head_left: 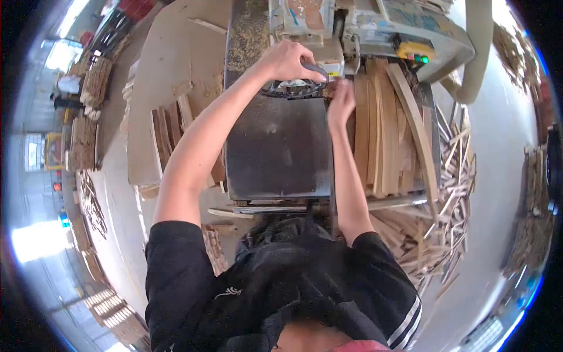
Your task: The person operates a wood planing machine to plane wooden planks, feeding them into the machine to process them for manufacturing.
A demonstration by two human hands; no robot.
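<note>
My left hand (286,61) reaches to the far end of a dark metal machine table (278,146). Its fingers close on a dark curved handle (315,71) beside a black rounded part with slots (290,89). My right hand (341,101) is raised at the table's right edge, close to the handle's end. Motion smears its fingers, and I cannot tell whether they hold anything. Behind both hands stands the pale machine body (302,29), with sawdust (249,41) lying to its left.
Long wooden strips (381,129) are stacked right of the machine table, one curved strip (413,117) leaning over them. Offcuts (451,176) pile on the floor beyond. Shorter boards (167,132) lie on the board surface (176,64) at left. A yellow control box (413,50) shows green lights.
</note>
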